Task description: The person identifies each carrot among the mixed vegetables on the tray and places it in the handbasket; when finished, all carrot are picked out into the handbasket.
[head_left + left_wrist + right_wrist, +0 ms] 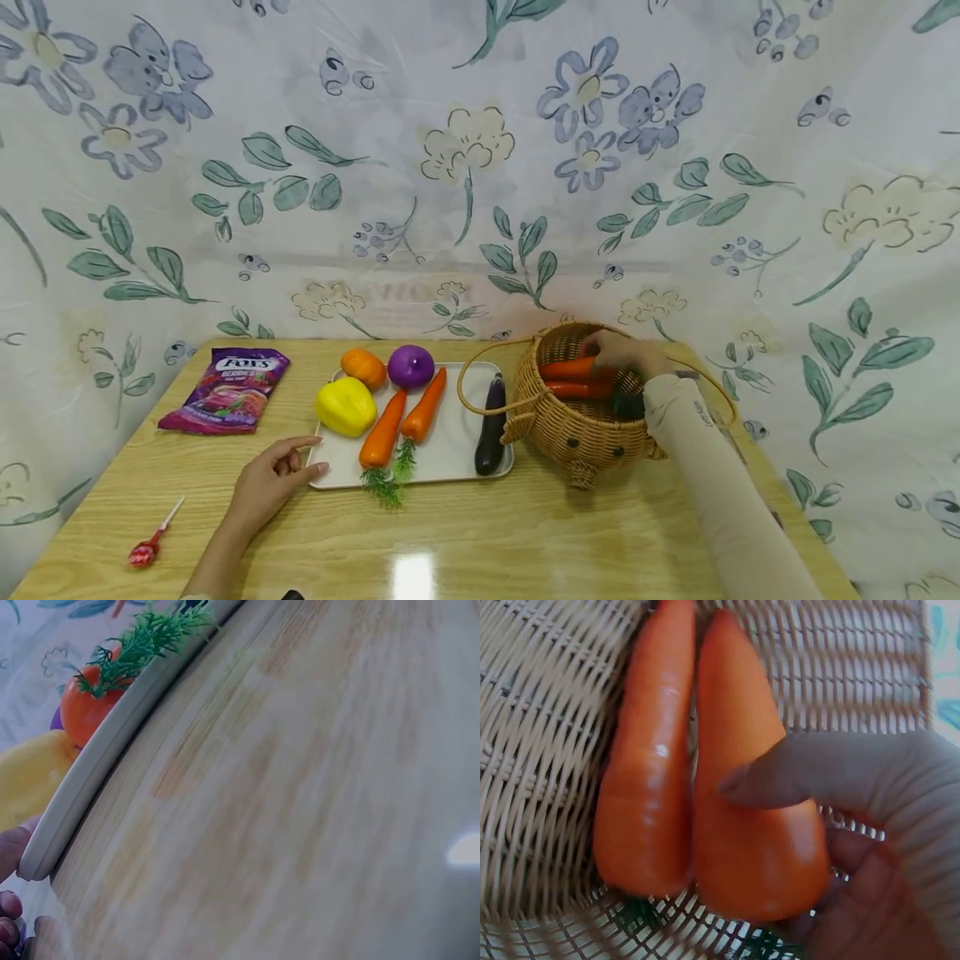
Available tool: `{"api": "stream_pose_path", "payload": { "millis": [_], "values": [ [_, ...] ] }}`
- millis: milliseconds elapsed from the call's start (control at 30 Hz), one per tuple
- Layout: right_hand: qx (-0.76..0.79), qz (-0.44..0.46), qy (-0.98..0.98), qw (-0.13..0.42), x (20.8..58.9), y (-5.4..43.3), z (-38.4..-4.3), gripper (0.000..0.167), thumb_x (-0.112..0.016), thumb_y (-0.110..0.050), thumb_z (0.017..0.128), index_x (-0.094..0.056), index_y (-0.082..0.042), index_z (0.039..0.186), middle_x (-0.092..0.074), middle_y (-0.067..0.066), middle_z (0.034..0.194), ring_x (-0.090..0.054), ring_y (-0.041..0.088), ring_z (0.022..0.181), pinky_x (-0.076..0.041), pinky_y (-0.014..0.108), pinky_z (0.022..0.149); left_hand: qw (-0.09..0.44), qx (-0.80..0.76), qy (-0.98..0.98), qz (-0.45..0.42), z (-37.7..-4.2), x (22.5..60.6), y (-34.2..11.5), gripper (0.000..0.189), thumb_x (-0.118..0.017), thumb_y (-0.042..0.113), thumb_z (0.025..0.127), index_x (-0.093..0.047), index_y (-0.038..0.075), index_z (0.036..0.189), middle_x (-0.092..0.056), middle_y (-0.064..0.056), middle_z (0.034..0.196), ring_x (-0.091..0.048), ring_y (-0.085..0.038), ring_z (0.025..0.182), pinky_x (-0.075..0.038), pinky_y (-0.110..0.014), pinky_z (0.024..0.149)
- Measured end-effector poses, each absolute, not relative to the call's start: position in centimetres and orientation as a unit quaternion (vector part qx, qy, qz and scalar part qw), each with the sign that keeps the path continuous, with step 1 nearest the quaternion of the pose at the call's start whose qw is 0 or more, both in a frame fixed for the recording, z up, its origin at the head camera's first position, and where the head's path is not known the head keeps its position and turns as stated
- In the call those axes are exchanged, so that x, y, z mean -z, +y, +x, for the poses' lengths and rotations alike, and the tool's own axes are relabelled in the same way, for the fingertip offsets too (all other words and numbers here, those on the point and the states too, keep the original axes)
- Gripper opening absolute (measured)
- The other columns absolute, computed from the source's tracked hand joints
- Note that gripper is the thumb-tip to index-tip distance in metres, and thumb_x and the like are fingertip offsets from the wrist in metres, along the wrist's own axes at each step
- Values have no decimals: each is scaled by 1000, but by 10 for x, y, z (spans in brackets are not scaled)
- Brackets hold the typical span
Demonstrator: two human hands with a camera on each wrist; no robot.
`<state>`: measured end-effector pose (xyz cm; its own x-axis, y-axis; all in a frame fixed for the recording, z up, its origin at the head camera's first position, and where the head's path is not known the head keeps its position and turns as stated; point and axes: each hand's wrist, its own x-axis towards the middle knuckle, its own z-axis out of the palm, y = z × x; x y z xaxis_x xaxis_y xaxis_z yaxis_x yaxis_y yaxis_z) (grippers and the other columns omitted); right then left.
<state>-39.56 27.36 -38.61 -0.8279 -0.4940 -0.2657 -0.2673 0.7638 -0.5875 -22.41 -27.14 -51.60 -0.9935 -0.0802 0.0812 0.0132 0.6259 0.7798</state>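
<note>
Inside basket (pixel 573 433), carrot (pixel 757 825) in right hand (pixel 622 354)

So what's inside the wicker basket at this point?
Two carrots lie side by side in the wicker basket; the right hand grips one. Its sleeve hides the rest of the inside.

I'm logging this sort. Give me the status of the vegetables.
Done: two carrots, a yellow pepper, an orange one, a purple onion and an eggplant lie on the tray. In hand: the right hand grips a carrot inside the basket; the left hand touches the tray's corner. Left: another carrot in the basket.
</note>
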Motion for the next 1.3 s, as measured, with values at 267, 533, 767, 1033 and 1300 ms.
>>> {"api": "stream_pose_path", "payload": {
  "millis": [267, 533, 767, 1033, 1300],
  "values": [
    [207, -170, 947, 179, 387, 263, -385, 32, -63, 5, 84, -64, 5, 116, -64, 21, 110, -54, 25, 85, -46, 34, 74, 58, 433, -900, 20, -222, 515, -270, 42, -79, 35, 84, -70, 14, 119, -50, 0, 81, -39, -9, 62, -31, -27, 58],
    [209, -166, 949, 169, 394, 264, -388, 42, -63, 5, 84, -60, 6, 126, -59, 26, 124, -55, 27, 92, -47, 36, 78, 60, 424, -903, 22, -220, 512, -272, 42, -78, 37, 85, -70, 14, 119, -50, 0, 81, -39, -9, 63, -31, -26, 59],
    [210, -174, 942, 197, 392, 260, -385, 43, -62, 7, 85, -60, 5, 127, -56, 28, 132, -56, 38, 114, -49, 47, 94, 58, 425, -903, 25, -217, 511, -273, 43, -77, 39, 86, -69, 14, 120, -49, 0, 82, -40, -10, 64, -31, -26, 59],
    [225, -202, 934, 192, 391, 258, -386, 36, -61, 5, 90, -59, 10, 126, -64, 26, 118, -62, 36, 105, -52, 45, 88, 62, 420, -905, 24, -216, 512, -272, 43, -77, 38, 86, -69, 14, 120, -50, 0, 82, -40, -9, 64, -31, -26, 60],
    [242, -206, 926, 205, 378, 256, -386, 48, -68, -8, 89, -55, 9, 132, -65, 25, 119, -65, 33, 102, -53, 45, 87, 69, 425, -903, 0, -222, 515, -271, 43, -78, 37, 85, -69, 12, 119, -50, 0, 81, -39, -9, 63, -31, -26, 59]
  ]
}}
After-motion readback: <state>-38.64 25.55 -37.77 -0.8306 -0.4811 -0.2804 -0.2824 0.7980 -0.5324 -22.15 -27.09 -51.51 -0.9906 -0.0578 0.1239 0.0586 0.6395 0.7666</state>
